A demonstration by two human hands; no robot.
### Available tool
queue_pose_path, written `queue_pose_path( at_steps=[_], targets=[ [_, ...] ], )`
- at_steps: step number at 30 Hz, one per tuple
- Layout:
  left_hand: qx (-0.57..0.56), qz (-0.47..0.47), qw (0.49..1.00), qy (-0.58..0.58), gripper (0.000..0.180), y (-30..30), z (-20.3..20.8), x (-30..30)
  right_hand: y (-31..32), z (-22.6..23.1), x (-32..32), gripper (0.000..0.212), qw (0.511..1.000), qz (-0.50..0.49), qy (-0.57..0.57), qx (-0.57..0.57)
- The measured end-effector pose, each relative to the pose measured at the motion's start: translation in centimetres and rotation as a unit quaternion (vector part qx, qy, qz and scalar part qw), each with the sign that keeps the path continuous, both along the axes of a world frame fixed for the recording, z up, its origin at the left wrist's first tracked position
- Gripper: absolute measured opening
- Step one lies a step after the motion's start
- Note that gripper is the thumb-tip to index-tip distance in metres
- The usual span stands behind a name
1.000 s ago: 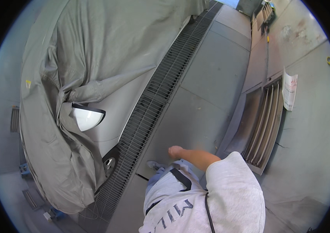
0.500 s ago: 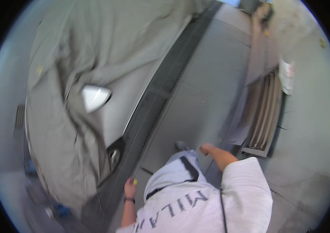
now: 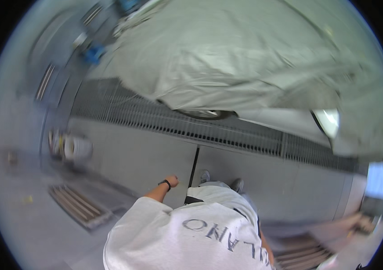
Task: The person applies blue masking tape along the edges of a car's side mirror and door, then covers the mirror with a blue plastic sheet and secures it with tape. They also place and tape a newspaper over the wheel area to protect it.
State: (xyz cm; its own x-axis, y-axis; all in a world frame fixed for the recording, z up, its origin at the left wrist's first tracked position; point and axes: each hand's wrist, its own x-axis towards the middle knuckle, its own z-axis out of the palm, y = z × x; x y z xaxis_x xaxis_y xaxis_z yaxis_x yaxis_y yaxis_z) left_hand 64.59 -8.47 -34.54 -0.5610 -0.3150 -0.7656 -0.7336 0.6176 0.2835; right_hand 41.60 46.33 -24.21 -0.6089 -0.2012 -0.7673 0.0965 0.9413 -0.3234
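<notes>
My left hand (image 3: 171, 181) hangs low beside my body, over the grey floor, with a dark band round its wrist. Its fingers are curled closed, and only a faint yellowish speck shows at them. My right forearm (image 3: 267, 246) runs down along my right side, but the hand itself is out of sight. Ahead of me stands a car under a loose grey-green cover (image 3: 227, 49). Below the cover's hem a wheel (image 3: 207, 114) shows, and farther right a white, glossy mirror (image 3: 330, 122) sticks out. Neither arm reaches the car.
A dark floor grating (image 3: 169, 120) runs alongside the car. To the left stands a whitish bucket-like container (image 3: 76, 147) beside a slatted panel (image 3: 79, 207). Another slatted panel (image 3: 304, 254) lies at the lower right. A blue object (image 3: 93, 53) sits far left. Motion blurs the edges.
My view has swung left, so the car now spans the top. The small yellow thing seen in my left hand earlier is barely visible. My right hand has gone out of view.
</notes>
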Motion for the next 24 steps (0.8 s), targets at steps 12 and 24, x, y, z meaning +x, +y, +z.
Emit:
queue_pose_path(
  at_steps=[12, 24],
  targets=[
    [0.035, 0.262, 0.962, 0.064, 0.042, 1.3, 5.1, -1.1, -3.6, 7.2, -9.7, 0.054, 0.978, 0.185, 0.036, 0.094],
    [0.099, 0.168, 0.98, 0.047, 0.043, 8.1, 0.8, 4.3, -4.1, 5.1, -9.0, 0.035, 0.949, 0.283, 0.033, 0.137]
  ],
)
